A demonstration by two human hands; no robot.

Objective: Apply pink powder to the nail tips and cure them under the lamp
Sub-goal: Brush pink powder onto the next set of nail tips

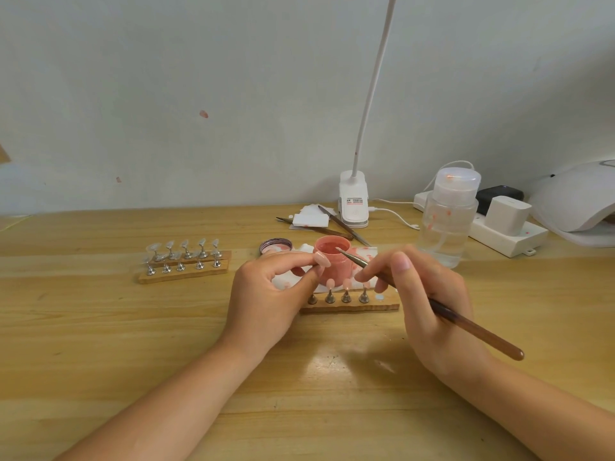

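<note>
While the left hand (269,294) pinched a pink nail tip (320,260) between thumb and forefinger, the tip sat against the powder jar (332,264) at the jar's nine o'clock. The right hand (422,294) gripped a brush (466,322), its bristles dipped over the jar's rim at three o'clock. Pink powder filled the open jar; its lid (275,246) lay at ten o'clock. Pink tips stood on the near stand (352,304) at six o'clock, clear ones on the far stand (184,264) at nine. A pump bottle (447,217) held clear liquid. The curing lamp (579,201) sat at two o'clock.
</note>
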